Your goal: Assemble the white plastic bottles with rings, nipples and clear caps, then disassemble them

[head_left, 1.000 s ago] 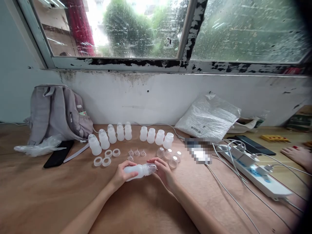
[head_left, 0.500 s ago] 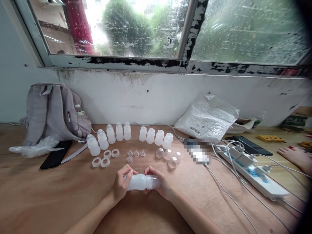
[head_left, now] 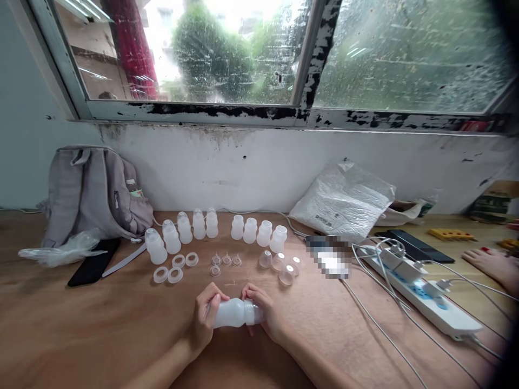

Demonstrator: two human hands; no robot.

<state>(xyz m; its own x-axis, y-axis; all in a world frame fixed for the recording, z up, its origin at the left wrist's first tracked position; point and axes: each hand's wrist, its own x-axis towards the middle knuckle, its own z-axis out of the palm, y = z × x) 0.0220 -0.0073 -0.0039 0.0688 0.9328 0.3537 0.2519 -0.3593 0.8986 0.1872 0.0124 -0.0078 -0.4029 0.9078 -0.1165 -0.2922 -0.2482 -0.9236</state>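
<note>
A translucent white baby bottle (head_left: 231, 313) lies on its side between my hands, just above the wooden table. My left hand (head_left: 205, 314) is closed round its base end. At the capped end, my right hand (head_left: 263, 310) has its fingers wrapped about the clear cap (head_left: 253, 313) and the collar. Beyond my hands lie several ring collars (head_left: 175, 275), several clear nipples (head_left: 215, 270) and several clear dome caps (head_left: 286, 277). Behind them stand several capped bottles (head_left: 156, 248) on the left and several open-topped bottles (head_left: 278, 240) on the right.
A grey backpack (head_left: 91, 189), a plastic bag (head_left: 67, 249) and a black phone (head_left: 91, 267) are at the left. On the right lie a silvery mailer bag (head_left: 348, 200), white cables and a power strip (head_left: 450, 319). Another person's hand (head_left: 488, 266) rests at the far right.
My right fingers have shifted on the cap, covering more of its end. The whole scene sits slightly lower in view; both hands still hold the bottle.
</note>
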